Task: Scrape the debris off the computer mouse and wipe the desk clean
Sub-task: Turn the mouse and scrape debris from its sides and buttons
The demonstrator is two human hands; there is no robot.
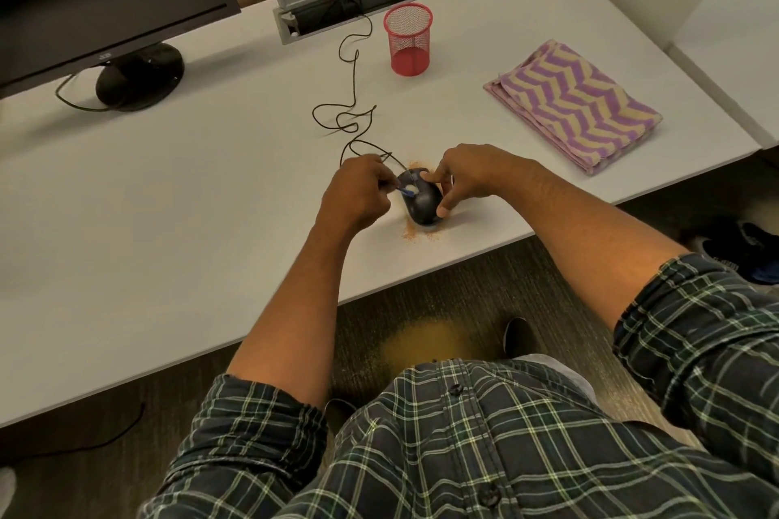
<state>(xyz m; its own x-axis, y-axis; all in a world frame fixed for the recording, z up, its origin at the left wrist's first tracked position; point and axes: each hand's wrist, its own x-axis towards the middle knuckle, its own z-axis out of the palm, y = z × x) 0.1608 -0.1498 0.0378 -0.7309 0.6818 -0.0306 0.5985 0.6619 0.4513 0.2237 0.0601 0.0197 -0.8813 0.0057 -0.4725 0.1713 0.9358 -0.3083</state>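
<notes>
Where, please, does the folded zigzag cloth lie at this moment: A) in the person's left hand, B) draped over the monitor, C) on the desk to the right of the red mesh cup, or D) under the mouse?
C: the folded cloth lies flat on the desk, right of the red mesh cup, apart from both hands.
</notes>
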